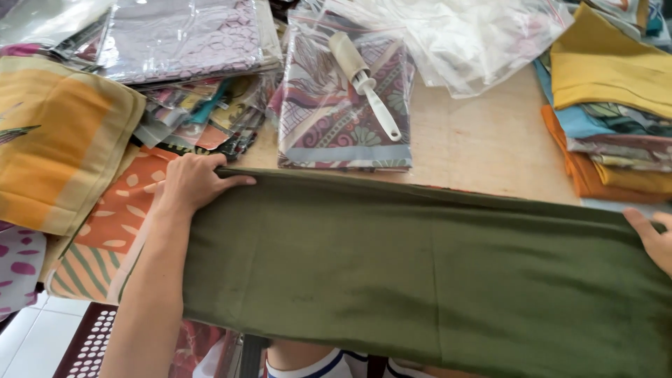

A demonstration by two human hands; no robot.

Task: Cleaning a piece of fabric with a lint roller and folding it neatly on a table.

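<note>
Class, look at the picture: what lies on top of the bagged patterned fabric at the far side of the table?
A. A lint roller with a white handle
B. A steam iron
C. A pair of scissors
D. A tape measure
A: a lint roller with a white handle lies slantwise on the bagged patterned fabric, beyond the green cloth.

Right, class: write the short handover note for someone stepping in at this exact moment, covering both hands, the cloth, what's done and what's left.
Left hand: flat on the far left corner of the olive green cloth, fingers on its folded edge.
Right hand: fingers resting on the far right corner.
Cloth: spread lengthwise across the wooden table, near edge hanging off.
Lint roller: lying on a bagged patterned cloth behind.
Done: one lengthwise fold, apparently.
Left: probably further folding; no bag on it yet.
</note>
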